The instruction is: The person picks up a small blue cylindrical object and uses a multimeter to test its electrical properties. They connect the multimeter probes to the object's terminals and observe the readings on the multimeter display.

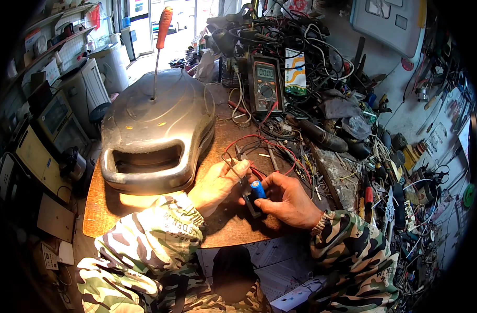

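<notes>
My right hand [295,202] pinches a small blue cylindrical cell [258,191] between thumb and fingers. Its pale round end faces up. In my left hand [217,185], thumb and fingers close on a slim grey metal tool with a pointed upper end; its exact kind is unclear. The tool's lower bar [252,207] runs down beside the cell, close against it, though contact cannot be made out. Both hands are over the front of the brown wooden bench [223,229]. Just beyond them lie looped red and black test leads [285,147].
A large black plastic case [160,117] with a handle opening stands at left, an orange-handled screwdriver [164,28] upright in its top. Behind my hands is a multimeter [266,83] with its display on. Tangled cables [296,31] and loose tools crowd the right side.
</notes>
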Available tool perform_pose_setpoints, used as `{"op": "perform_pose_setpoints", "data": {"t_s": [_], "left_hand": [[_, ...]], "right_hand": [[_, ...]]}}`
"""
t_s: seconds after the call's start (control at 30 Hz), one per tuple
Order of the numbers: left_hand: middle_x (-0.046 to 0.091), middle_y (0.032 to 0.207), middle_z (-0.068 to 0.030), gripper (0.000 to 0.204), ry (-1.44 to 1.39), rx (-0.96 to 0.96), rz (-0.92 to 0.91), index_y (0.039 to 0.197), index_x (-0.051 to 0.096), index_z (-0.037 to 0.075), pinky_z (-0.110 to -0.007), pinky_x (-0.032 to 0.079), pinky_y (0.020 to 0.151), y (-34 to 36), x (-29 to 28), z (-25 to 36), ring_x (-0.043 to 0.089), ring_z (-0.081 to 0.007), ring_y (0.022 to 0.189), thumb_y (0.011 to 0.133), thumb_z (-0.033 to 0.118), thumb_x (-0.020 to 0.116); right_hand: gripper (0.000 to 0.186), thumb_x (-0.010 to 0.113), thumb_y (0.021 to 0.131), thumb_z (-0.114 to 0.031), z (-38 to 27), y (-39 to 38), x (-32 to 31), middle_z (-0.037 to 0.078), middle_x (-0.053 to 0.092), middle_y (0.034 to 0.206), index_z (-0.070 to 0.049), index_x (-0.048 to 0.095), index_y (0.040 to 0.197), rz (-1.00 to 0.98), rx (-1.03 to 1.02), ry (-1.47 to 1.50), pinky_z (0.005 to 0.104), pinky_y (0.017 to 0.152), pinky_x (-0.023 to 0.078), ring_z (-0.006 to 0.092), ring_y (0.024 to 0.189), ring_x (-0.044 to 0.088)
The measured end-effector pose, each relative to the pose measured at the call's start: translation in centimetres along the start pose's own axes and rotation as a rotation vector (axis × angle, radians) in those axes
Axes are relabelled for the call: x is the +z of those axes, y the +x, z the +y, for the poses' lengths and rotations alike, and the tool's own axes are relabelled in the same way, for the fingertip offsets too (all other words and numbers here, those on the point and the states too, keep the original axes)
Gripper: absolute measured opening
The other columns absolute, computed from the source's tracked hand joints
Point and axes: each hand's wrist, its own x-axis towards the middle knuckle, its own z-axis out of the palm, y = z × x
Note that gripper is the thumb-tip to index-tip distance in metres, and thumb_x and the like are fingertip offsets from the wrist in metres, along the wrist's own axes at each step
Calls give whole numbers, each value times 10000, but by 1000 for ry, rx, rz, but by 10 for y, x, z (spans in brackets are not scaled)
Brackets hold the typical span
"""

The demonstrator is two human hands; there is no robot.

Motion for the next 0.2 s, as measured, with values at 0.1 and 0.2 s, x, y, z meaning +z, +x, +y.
{"op": "perform_pose_setpoints", "data": {"t_s": [0.1, 0.2], "left_hand": [[666, 1050, -101, 498, -106, 31, -34, 1121, 595, 22, -227, 542, 611, 1, -3, -2, 661, -132, 811, 966, 495, 586], [646, 1182, -133, 566, -190, 183, -103, 1255, 525, 20, -243, 516, 882, 6, -5, -2, 647, -170, 1020, 963, 500, 588]], "right_hand": [[250, 723, 856, -44, 5, 1, -1, 43, 660, 908, 26, 572, 1043, 55, 7, 50, 245, 703, 528, 90, 807, 634], [249, 727, 860, -47, 8, 5, -5, 48, 668, 913, 7, 586, 1057, 218, -37, 63, 235, 703, 528, 88, 817, 639]]}}
